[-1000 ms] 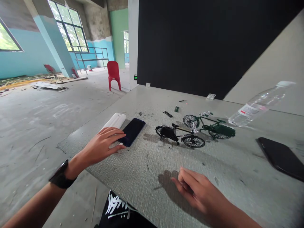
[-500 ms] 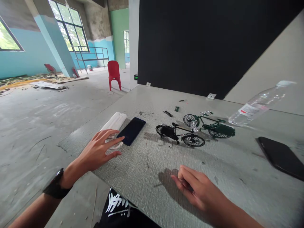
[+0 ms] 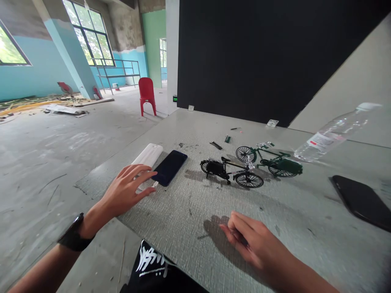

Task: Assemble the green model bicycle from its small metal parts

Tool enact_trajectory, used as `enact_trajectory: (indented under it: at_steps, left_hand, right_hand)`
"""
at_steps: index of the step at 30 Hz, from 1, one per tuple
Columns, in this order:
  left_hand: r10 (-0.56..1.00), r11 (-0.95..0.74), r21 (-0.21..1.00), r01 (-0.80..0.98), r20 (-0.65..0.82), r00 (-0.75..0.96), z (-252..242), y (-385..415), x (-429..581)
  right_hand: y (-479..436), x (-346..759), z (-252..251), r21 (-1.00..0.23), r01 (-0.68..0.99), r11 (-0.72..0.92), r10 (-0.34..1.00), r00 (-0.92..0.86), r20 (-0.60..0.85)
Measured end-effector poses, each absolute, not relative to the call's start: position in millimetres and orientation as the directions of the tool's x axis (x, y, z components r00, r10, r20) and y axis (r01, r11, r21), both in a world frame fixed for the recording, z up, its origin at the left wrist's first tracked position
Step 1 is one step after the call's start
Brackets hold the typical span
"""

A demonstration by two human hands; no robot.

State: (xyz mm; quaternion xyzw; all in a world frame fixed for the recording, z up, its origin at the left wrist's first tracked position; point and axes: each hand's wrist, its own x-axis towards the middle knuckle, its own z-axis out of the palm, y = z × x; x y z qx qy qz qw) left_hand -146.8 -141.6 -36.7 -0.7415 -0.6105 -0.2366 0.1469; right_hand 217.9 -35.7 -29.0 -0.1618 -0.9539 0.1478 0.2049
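Observation:
My left hand, fingers spread, hovers at the left table edge over a white power bank and its white cable. Beside its fingertips lies a dark smartphone; whether they touch it I cannot tell. My right hand is closed, its fingers curled above the near part of the table. What it may hold is hidden, though a thin line shows in its shadow. Beyond it stand a black model bicycle and a green model bicycle.
A clear plastic bottle leans in the view at the right, behind a black phone-like slab. Small dark parts and a small green piece lie at the back of the grey table. A red chair stands on the floor.
My left hand has lifted slightly and its index finger has drawn back from the smartphone. The right hand stays almost still; the bicycles have not moved.

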Motion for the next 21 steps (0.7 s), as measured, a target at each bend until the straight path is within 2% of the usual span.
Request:
enact_trajectory:
  at_steps: [6,11,15,21]
  left_hand:
    - [0.829,-0.175,0.130,0.976,0.554,0.075,-35.5,-139.3,-142.6]
    - [0.837,-0.279,0.137,0.951,0.520,0.171,-34.9,-138.9,-139.8]
    - [0.861,-0.298,0.138,0.945,0.466,0.204,-35.8,-139.2,-138.4]
    - [0.830,-0.329,0.113,0.937,0.509,0.230,-30.5,-134.4,-137.0]
  right_hand:
    - [-34.6,217.5,-30.9,-0.290,0.221,0.931,0.328,-0.856,0.399]
    - [-33.8,218.2,-31.9,-0.268,0.208,0.941,0.308,-0.855,0.417]
    - [-33.4,218.6,-32.6,-0.267,0.219,0.939,0.315,-0.860,0.402]
    - [-34.5,218.1,-30.8,-0.283,0.224,0.933,0.324,-0.864,0.385]
